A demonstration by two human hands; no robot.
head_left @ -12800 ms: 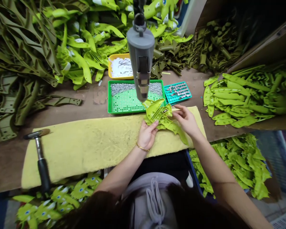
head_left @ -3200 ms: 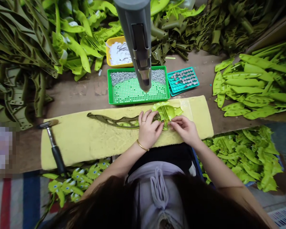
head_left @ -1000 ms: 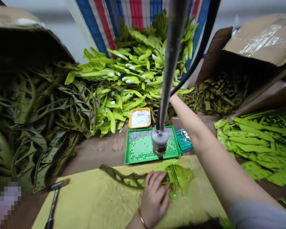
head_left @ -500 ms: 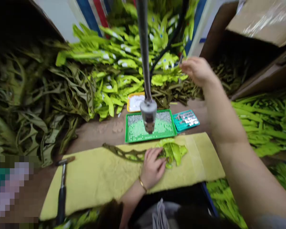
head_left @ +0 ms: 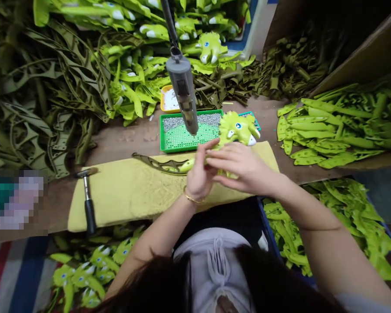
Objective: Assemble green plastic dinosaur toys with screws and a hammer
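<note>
My left hand (head_left: 200,171) and my right hand (head_left: 241,167) are raised together just above the yellow foam pad (head_left: 117,195). My right hand holds a lime-green dinosaur head piece (head_left: 237,128) with a blue eye and white horns, its lower part hidden behind my fingers. My left hand grips a lime-green part (head_left: 190,165) joined to a long olive-green cut-out strip (head_left: 156,163), which lies on the pad. Above the hands hangs a grey pneumatic riveting tool (head_left: 182,95), its tip over the green tray.
A green pegged tray (head_left: 179,139) holds metal rivets, with a yellow tray (head_left: 167,99) behind it and a teal tray (head_left: 252,114) partly hidden. A hammer (head_left: 87,202) lies on the pad. Heaps of olive and lime parts surround the bench, with cardboard boxes (head_left: 355,56) at right.
My right hand has come down from the back pile to the pad, now with the dinosaur head piece. My left hand has lifted the strip's green end. My view has tilted back down.
</note>
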